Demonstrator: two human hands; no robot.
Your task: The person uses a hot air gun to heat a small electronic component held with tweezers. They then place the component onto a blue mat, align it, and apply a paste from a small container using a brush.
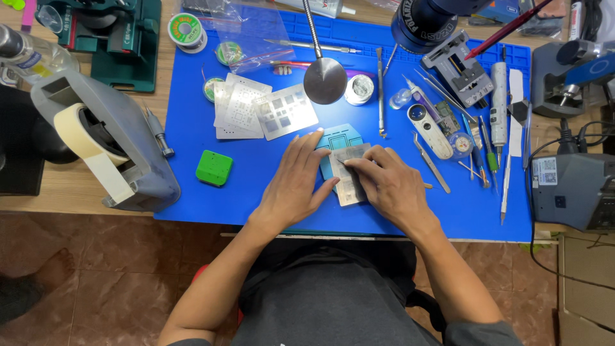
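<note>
Hands (346,182) over stencil (350,176); holder (337,138) half-hidden

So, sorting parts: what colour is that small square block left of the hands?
Green block, head view.

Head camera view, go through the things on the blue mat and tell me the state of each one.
Metal stencil: flat on the blue holder, pinned by both hands.
Left hand: flat, fingers spread.
Right hand: fingertips pressing the stencil.
Spare stencils: overlapping, untouched.
Green square block: lying alone.
Tape dispenser: strip hanging loose.
</note>
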